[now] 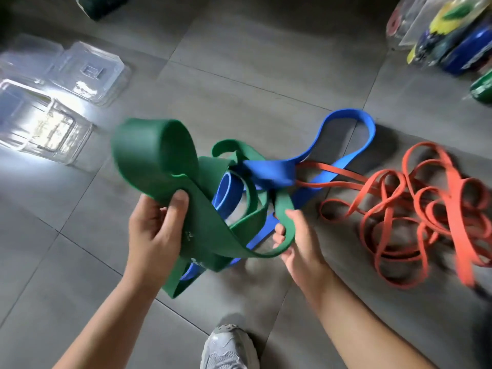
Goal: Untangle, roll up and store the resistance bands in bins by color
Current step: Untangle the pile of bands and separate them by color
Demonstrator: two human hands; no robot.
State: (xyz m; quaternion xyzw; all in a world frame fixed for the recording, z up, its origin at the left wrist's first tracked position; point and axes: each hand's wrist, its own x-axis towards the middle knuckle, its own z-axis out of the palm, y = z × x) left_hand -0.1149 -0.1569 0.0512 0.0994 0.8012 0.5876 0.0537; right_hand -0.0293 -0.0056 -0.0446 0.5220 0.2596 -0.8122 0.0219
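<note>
I have the left grip [157, 230] closed round the wide green band [154, 153], thumb pressed on top, one big loop standing up above it. The right grip [298, 241] pinches a lower loop of the same band, so it hangs between both above the floor [239, 62]. A blue band [269, 173] threads through the green loops and trails to the floor. Orange bands [426, 209] lie tangled to the right, one strand passing under the blue. A pale print shows on the green band beside my left thumb; I cannot read it. Clear bins [61, 97] sit far left.
</note>
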